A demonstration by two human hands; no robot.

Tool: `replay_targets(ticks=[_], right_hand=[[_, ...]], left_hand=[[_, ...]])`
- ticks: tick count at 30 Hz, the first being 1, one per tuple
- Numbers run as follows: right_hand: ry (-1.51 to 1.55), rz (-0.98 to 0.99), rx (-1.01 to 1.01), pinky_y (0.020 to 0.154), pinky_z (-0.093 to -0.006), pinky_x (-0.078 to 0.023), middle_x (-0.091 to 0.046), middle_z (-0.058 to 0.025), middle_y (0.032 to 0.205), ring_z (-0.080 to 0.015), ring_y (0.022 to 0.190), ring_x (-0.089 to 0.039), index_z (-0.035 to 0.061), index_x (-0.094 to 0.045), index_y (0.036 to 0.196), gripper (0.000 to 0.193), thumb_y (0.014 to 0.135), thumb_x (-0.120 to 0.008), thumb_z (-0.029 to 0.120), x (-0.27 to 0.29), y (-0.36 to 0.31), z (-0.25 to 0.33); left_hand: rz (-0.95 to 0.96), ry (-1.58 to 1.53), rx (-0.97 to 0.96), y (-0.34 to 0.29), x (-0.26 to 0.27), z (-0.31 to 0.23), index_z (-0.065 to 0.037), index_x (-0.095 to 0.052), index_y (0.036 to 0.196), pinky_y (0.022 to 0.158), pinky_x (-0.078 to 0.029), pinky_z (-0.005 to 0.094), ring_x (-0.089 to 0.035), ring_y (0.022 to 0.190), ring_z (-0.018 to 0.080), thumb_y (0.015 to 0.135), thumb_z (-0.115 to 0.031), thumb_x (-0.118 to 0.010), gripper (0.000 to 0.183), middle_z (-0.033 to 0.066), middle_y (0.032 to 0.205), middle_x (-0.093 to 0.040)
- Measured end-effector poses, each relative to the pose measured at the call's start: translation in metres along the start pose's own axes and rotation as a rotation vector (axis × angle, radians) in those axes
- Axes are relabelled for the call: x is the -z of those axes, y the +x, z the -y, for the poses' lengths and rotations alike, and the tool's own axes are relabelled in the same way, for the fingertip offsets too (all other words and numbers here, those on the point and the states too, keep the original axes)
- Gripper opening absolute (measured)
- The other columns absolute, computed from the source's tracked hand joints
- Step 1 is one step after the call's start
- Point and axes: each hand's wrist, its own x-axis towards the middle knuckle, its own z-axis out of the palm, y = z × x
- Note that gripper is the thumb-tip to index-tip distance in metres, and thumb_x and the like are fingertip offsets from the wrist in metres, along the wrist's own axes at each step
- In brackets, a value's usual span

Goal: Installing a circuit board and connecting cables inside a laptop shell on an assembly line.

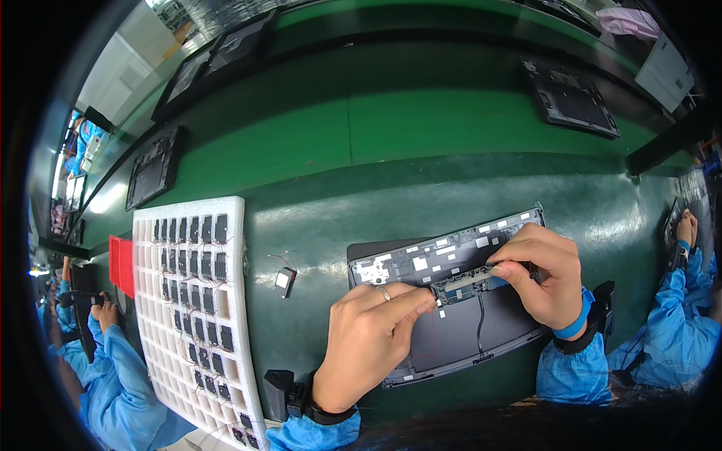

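A dark laptop casing (451,252) with white patches and a bare grey panel (444,338) lies in front of me. Over its middle is a narrow dark strip with a lighter bar (468,283). My left hand (372,331), wearing a ring, pinches the strip's left end, and a thin reddish wire hangs below those fingertips. At the opposite end my right hand (545,278) closes thumb and forefinger on the strip; its other fingers are curled. Just below the strip, a black cable (481,323) runs down the grey panel.
Left of the casing lies a small black wired module (283,282). A white foam tray (239,263) holds several similar modules, beside a red bin (120,263). More casings (569,98) sit on the green bench beyond. Co-workers in blue sleeves (124,376) work on both sides.
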Motion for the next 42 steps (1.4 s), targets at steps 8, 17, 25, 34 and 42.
replay_targets(ticks=[8,17,25,34,42], right_hand=[[-0.065,0.012,0.072,0.071,-0.034,-0.053,-0.073,-0.0098,0.097,-0.0216,0.08,-0.067,0.0021,-0.084,0.105,0.019,0.087,-0.089,0.007,0.001,-0.001,0.001],[-0.122,0.085,-0.301,0.077,-0.0343,-0.061,-0.065,-0.0107,0.113,-0.0246,0.088,-0.072,0.0113,-0.054,0.158,0.078,0.087,-0.083,-0.007,0.014,-0.011,0.013],[-0.327,0.112,-0.08,0.077,-0.0394,-0.061,-0.068,-0.015,0.108,-0.0318,0.09,-0.071,0.0093,-0.065,0.145,0.056,0.092,-0.075,-0.006,0.013,-0.008,0.009],[-0.13,0.127,-0.167,0.082,-0.0386,-0.056,-0.067,-0.015,0.112,-0.0272,0.09,-0.067,0.004,-0.064,0.148,0.061,0.09,-0.076,-0.007,0.009,-0.006,0.009],[-0.319,0.061,-0.15,0.088,-0.0388,-0.051,-0.072,-0.0081,0.101,-0.025,0.088,-0.065,0.0054,-0.063,0.151,0.071,0.084,-0.085,-0.002,0.01,-0.01,0.012]], left_hand=[[-0.06,-0.38,0.161,0.01,0.003,-0.02,-0.005,-0.082,0.107,0.071,-0.054,0.0337,-0.073,0.079,0.0233,0.096,-0.014,-0.083,0.015,0.0079,0.098,-0.083],[-0.323,0.025,-0.076,0.003,-0.022,-0.014,-0.007,-0.086,0.1,0.071,-0.052,0.032,-0.077,0.075,0.0216,0.086,-0.008,-0.088,0.014,0.0064,0.091,-0.084],[-0.33,0.3,-0.005,0.002,-0.015,-0.017,-0.011,-0.081,0.102,0.063,-0.043,0.0355,-0.065,0.062,0.0217,0.09,-0.02,-0.089,0.017,0.0015,0.08,-0.077],[-0.296,0.286,0.017,-0.001,-0.014,-0.011,-0.011,-0.08,0.096,0.071,-0.044,0.0357,-0.067,0.069,0.023,0.087,-0.022,-0.091,0.018,0.0007,0.08,-0.074],[-0.352,0.176,-0.05,-0.002,-0.015,-0.003,-0.011,-0.08,0.092,0.073,-0.045,0.0341,-0.067,0.069,0.0211,0.083,-0.02,-0.094,0.019,-0.0009,0.079,-0.076]])
